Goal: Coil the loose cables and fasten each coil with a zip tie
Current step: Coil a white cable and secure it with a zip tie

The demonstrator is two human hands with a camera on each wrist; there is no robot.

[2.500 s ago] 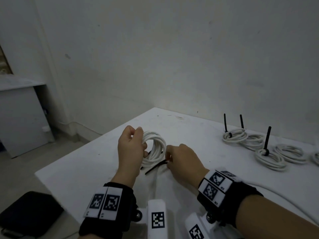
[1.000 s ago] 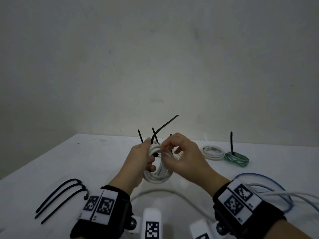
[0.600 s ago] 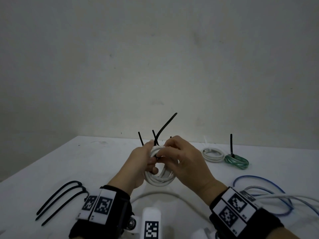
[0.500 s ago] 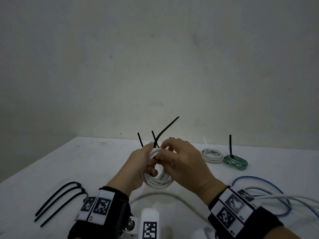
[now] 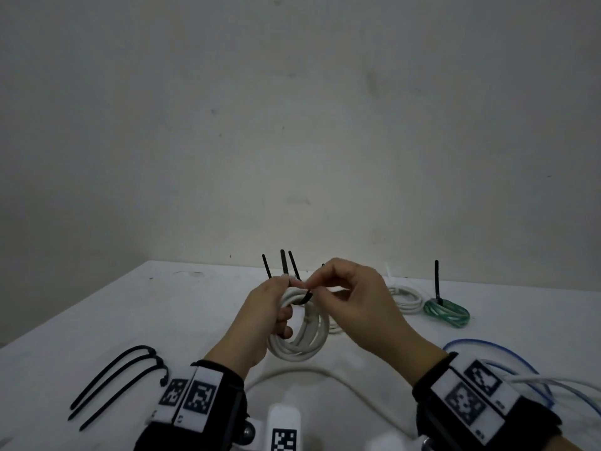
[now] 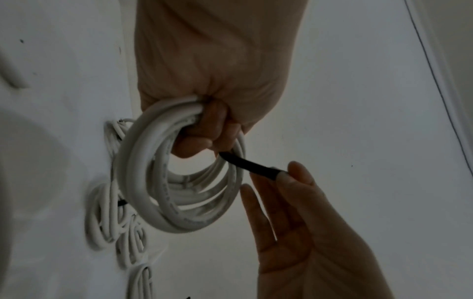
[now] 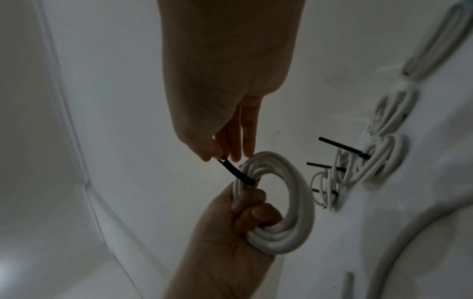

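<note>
My left hand [image 5: 282, 308] grips a white cable coil [image 5: 300, 335] and holds it upright above the table, fingers curled through its ring [image 6: 179, 182]. My right hand [image 5: 313, 287] pinches one end of a black zip tie [image 5: 306, 298] between thumb and forefinger at the coil's top. In the right wrist view the zip tie [image 7: 235, 172] runs from my fingertips down to the coil [image 7: 279, 202]. The tie's other end is hidden behind my left hand. A loose white cable [image 5: 309, 374] lies on the table under my hands.
Three spare black zip ties [image 5: 120, 375] lie at the near left. Tied coils stand at the back: white ones [image 5: 406, 296] and a green one [image 5: 447, 312], with black tails sticking up. Loose blue and white cables [image 5: 487, 348] lie at the right.
The zip tie's long tail no longer slants up to the right. My right hand has shifted slightly right and now pinches the tie's short end beside the coil. The left hand keeps its grip.
</note>
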